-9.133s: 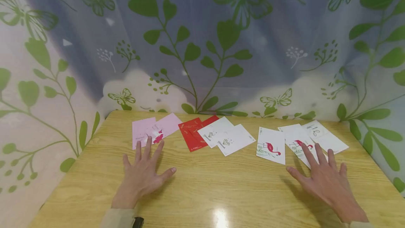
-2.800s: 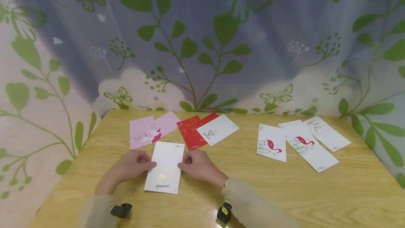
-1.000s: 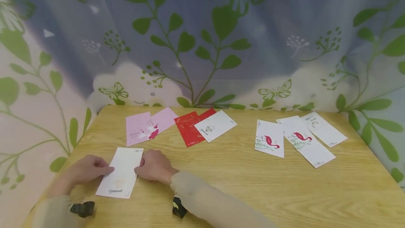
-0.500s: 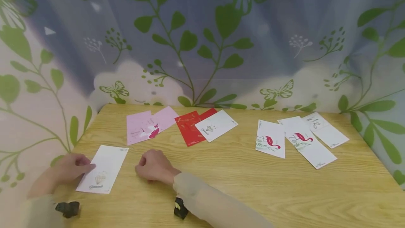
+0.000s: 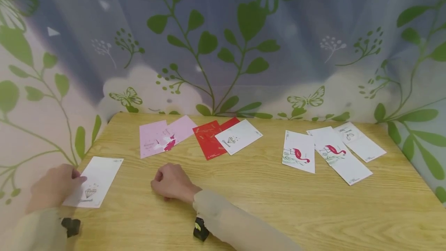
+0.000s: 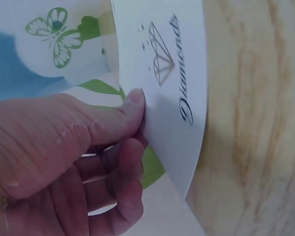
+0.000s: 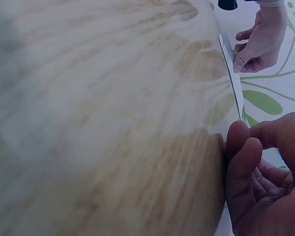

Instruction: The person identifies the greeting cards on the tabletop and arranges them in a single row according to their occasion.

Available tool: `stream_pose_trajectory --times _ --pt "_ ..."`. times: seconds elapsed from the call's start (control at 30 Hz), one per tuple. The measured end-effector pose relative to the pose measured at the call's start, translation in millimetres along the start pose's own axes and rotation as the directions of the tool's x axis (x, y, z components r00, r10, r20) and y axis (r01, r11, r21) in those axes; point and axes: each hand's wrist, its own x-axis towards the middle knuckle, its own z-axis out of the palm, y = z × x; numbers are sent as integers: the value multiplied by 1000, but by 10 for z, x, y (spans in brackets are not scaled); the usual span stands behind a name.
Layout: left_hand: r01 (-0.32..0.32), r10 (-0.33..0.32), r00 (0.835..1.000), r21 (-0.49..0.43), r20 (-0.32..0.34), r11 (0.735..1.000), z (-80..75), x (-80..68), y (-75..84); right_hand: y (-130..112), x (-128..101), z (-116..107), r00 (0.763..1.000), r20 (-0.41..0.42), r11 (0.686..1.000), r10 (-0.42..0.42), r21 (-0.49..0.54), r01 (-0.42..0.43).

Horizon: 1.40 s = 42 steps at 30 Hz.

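Diamonds card point(image 5: 96, 181) looks light, bendy, best edge-held: left hand point(image 5: 52, 187) pinches its left edge; right hand point(image 5: 173, 182) curls empty near its right

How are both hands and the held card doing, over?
Left hand grips white Diamonds card by its left edge. Right hand loosely curled, empty. Other cards lie apart, farther back. Nothing visibly in the way.
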Motion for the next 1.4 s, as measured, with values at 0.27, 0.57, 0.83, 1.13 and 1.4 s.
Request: stream_pose_trajectory --times 0.27,0.57,0.83,1.13,1.4 --pt "86 -79 992 68 -98 994 -3 -7 168 3 9 -35 1000 -7 1000 5 -2 -5" --pt "-2 -1 990 -16 -138 1000 102 -70 353 24 18 -65 1000 -19 1000 -13 10 13" --pt "-124 127 976 28 -178 992 273 -145 437 37 -48 -155 998 16 997 -55 49 54" --pt "-86 90 983 37 -160 996 266 -162 396 262 -186 -626 989 -58 984 -136 -120 129" --pt "-108 105 975 -3 -194 994 256 -137 356 590 -372 -1171 978 -157 984 -140 -134 120"
